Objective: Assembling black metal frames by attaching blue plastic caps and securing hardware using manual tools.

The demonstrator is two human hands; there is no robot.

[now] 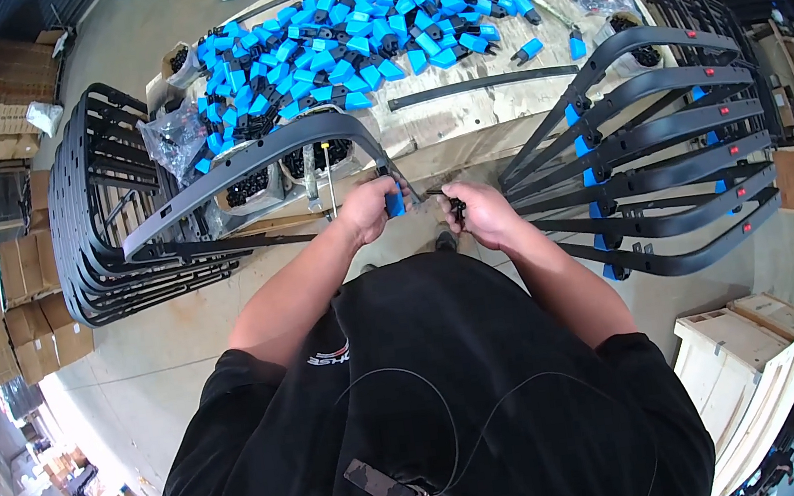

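Note:
A black curved metal frame (250,157) lies across in front of me, its right leg bending down toward my hands. My left hand (368,210) is closed round a small blue-and-black plastic piece (395,200) at that leg. Whether the piece is fitted on the leg or only held against it, I cannot tell. Just right of it, my right hand (481,213) is closed on several small black parts (454,204), their exact kind too small to make out. The fingers of both hands nearly meet near the frame's end.
A wooden table (489,107) bears a heap of blue-and-black plastic pieces (321,52) and boxes of small black parts (249,187). A yellow-handled screwdriver (327,162) stands by the boxes. Black frames are stacked left (75,200) and right (669,177); a wooden crate (731,344) stands behind right.

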